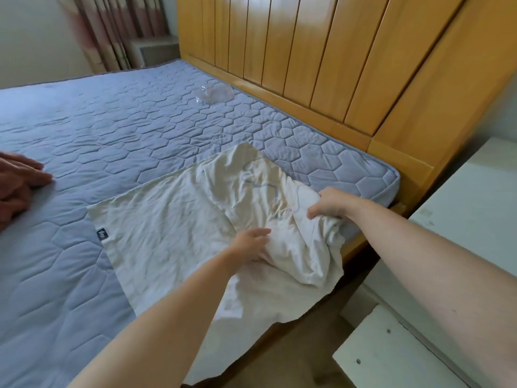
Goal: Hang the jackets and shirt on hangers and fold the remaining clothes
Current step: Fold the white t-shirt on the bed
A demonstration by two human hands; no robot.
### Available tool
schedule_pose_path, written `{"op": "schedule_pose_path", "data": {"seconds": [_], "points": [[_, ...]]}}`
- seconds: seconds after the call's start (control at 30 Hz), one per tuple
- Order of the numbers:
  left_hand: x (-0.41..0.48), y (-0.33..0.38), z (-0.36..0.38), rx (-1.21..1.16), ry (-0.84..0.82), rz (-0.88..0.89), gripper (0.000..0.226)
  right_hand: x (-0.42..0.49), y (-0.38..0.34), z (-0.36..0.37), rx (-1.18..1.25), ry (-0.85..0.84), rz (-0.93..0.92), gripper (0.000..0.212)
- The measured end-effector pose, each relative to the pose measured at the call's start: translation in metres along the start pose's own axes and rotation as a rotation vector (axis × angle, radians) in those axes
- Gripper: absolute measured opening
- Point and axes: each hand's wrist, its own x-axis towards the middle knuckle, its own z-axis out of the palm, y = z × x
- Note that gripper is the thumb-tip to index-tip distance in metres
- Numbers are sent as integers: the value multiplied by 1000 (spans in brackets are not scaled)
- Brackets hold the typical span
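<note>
A cream-white T-shirt [173,219] with a pale blue print lies spread on the blue quilted mattress [112,130], its lower part hanging over the near bed edge. My right hand [331,203] grips a bunched fold of the shirt near the right edge of the mattress. My left hand [253,243] rests on the shirt's middle with fingers spread, touching the folded-over fabric. A small dark label shows at the shirt's left edge.
A reddish-brown garment [16,183] lies at the left edge of the bed. A clear plastic bag [214,93] sits near the wooden headboard [307,51]. A white bedside cabinet [461,219] stands to the right. Curtains hang at the back left.
</note>
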Motion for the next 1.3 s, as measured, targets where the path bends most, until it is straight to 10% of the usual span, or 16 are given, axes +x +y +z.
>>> {"op": "schedule_pose_path", "data": {"seconds": [0.4, 0.5, 0.77, 1.1, 1.3], "points": [[-80, -62, -120, -1055, 232, -229, 35, -117, -151, 114, -391, -253, -729, 29], [-104, -87, -140, -967, 199, -285, 43, -124, -145, 146, -375, -626, -618, 54], [-110, -88, -115, -261, 225, -322, 41, -72, -108, 168, -424, -240, -520, 30], [-115, -91, -118, -306, -184, -442, 39, -9, -132, 187, 606, -25, -172, 14], [-88, -93, -158, -156, 156, -369, 45, 39, -163, 183, 988, 16, 158, 43]]}}
